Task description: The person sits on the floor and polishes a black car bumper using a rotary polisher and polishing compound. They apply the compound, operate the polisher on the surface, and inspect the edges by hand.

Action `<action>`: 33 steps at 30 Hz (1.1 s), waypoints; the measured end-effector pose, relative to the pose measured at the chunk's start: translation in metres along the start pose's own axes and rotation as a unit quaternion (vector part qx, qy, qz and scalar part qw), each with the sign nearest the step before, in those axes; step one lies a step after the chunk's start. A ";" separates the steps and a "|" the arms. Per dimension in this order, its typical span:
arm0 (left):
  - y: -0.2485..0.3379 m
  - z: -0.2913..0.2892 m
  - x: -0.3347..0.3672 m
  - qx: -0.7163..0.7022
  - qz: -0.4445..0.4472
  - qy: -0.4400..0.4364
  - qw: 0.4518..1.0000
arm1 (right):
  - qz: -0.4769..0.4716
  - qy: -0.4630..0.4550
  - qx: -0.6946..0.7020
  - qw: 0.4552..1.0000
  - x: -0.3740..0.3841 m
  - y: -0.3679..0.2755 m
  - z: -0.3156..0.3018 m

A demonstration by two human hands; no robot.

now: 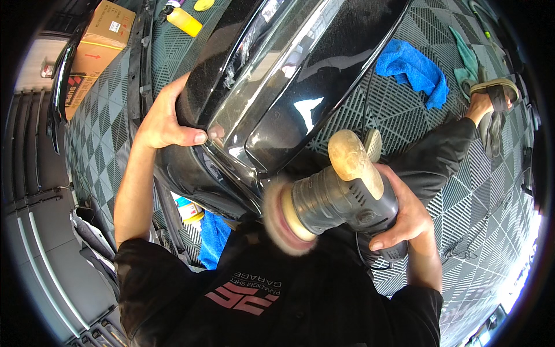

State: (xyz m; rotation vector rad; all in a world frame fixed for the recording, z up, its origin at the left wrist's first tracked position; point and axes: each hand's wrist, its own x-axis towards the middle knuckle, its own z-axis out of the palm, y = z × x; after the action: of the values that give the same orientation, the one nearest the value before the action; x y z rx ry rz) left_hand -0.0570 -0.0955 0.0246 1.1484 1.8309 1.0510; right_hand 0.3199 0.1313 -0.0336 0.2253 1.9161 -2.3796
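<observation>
A glossy black car bumper (272, 87) stretches from my lap to the far side, with bright reflections along its ridges. My left hand (166, 120) grips its left edge, the thumb resting on top and the other fingers mostly hidden. In my right hand (409, 211) is a black and grey power polisher (321, 199), held by its rear body. A tan, worn-looking rounded handle (348, 155) sticks up from the polisher. Its fuzzy pale pad (283, 222) points left, near the bumper's near end, and looks blurred. Whether the pad touches the bumper I cannot tell.
A blue cloth (413, 69) and a sandalled foot (491, 98) are at the right on the grey tiled floor (480, 196). Far left are a yellow bottle (184, 21) and a cardboard box (107, 29). Another blue cloth (214, 237) and a container (189, 209) sit beneath the bumper.
</observation>
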 end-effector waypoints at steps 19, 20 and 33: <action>0.007 0.004 0.003 -0.037 0.010 -0.065 0.997 | -0.004 -0.017 -0.059 0.998 0.003 -0.013 0.003; 0.006 0.003 0.002 -0.016 0.024 -0.068 0.997 | -0.008 -0.024 -0.074 0.997 0.001 -0.013 0.002; -0.001 0.004 0.004 0.014 0.048 -0.030 0.998 | -0.005 -0.032 -0.059 0.998 0.009 -0.018 0.000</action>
State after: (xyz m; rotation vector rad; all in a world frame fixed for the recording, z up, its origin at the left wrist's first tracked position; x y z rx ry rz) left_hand -0.0549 -0.0911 0.0215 1.2823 1.7642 1.0366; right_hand 0.3087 0.1354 -0.0179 0.1305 2.0245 -2.2397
